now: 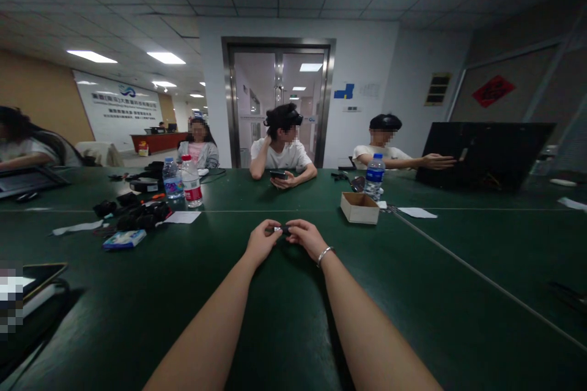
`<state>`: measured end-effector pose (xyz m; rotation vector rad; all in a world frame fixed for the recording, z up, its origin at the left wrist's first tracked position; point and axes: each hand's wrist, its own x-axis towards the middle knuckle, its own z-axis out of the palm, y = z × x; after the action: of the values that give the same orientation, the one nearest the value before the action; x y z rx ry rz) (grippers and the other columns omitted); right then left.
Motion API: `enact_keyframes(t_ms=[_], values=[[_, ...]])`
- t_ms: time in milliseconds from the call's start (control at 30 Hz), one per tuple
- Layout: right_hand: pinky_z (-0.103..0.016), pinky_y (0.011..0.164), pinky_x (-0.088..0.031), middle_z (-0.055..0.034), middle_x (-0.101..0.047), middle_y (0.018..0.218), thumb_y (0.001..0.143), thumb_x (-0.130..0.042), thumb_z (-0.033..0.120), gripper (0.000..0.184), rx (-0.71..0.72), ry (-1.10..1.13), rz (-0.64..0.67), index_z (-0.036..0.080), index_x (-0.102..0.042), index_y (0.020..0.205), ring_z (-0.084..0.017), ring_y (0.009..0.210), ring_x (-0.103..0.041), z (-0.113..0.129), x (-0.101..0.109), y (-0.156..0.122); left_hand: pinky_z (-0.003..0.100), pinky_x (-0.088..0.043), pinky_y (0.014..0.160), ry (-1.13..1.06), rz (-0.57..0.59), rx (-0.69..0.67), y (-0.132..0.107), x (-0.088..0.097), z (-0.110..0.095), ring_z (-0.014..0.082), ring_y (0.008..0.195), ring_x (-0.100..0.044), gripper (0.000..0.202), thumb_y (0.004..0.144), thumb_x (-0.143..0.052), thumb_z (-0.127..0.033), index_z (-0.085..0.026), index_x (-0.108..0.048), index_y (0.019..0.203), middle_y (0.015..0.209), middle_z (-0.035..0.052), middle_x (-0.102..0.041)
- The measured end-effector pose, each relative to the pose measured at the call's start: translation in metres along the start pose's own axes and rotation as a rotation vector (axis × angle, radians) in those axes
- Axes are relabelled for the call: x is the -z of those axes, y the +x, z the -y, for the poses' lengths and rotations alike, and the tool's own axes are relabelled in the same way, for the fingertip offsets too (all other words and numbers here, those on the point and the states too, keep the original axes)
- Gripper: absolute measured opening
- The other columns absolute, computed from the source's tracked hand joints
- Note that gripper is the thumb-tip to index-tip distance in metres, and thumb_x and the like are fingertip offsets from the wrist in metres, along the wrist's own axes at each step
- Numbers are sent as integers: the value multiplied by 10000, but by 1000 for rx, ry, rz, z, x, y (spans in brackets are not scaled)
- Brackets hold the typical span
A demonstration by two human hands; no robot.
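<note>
My left hand (261, 244) and my right hand (309, 239) meet above the green table, with both arms stretched forward. Between their fingertips is a small black object with a shiny silvery end (284, 230), perhaps a USB stick; it is too small to name for sure. The fingers of my left hand pinch the silvery side. On the black side, the thumb and fingers of my right hand are closed, hiding part of it. A silver bangle (324, 255) circles my right wrist.
An open cardboard box (359, 209) and a water bottle (375, 177) stand ahead to the right. Left are two bottles, black gear (142, 215), papers and a tissue pack (124, 240). Several people sit around the table; one touches a large black monitor (486, 156).
</note>
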<state>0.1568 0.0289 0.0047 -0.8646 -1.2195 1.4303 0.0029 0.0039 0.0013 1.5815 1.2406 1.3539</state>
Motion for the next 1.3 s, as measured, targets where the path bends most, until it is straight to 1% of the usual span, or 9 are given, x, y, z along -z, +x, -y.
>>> enact_keyframes(t_ms=[200, 500, 633, 767, 933, 1167, 1300], values=[[-142, 473, -501, -34, -640, 683, 698, -583, 53, 136, -1, -8, -5, 115, -625, 811, -94, 523, -612, 0, -1, 1, 216, -475, 524, -7, -10, -18, 0, 1, 1, 131, 660, -568, 257, 690, -619, -322, -156, -593, 884, 863, 56, -597], [-148, 476, -502, -34, -638, 683, 701, -598, 62, 130, 5, -12, 5, 119, -622, 815, -96, 524, -612, -3, -2, 3, 236, -492, 555, -12, -2, 14, 2, 4, 4, 151, 720, -577, 258, 697, -623, -343, -160, -600, 878, 903, 67, -597], [-145, 478, -499, -32, -635, 678, 704, -591, 63, 130, 4, -21, 4, 119, -621, 818, -93, 524, -610, -4, -2, 3, 222, -492, 554, -27, -5, 30, 1, 5, 2, 150, 734, -574, 289, 696, -629, -377, -149, -605, 872, 908, 77, -591], [-147, 479, -498, -33, -638, 692, 702, -588, 70, 129, 9, -32, 12, 121, -621, 816, -92, 526, -609, -3, -2, 2, 208, -482, 528, -18, -24, 35, 1, 4, 2, 150, 718, -568, 293, 704, -617, -402, -146, -611, 846, 846, 72, -599], [-150, 484, -494, -25, -633, 681, 686, -598, 76, 146, 20, -38, 24, 125, -625, 821, -96, 539, -611, -1, -2, 0, 208, -468, 510, -22, -37, 50, 4, 1, 6, 133, 653, -555, 295, 715, -597, -404, -135, -602, 837, 786, 64, -593], [-152, 484, -489, -29, -638, 701, 667, -596, 66, 157, 23, -34, 41, 127, -627, 809, -96, 549, -609, -1, -1, 0, 193, -429, 492, -32, 0, 35, 4, 1, 7, 104, 570, -514, 279, 742, -539, -424, -157, -565, 821, 662, 8, -549], [-152, 486, -487, -29, -637, 696, 663, -603, 77, 160, 22, -31, 48, 123, -624, 814, -94, 548, -607, -1, -1, 1, 190, -416, 482, -24, 10, 38, 3, 1, 7, 104, 561, -509, 323, 746, -515, -475, -166, -560, 829, 639, -4, -529]])
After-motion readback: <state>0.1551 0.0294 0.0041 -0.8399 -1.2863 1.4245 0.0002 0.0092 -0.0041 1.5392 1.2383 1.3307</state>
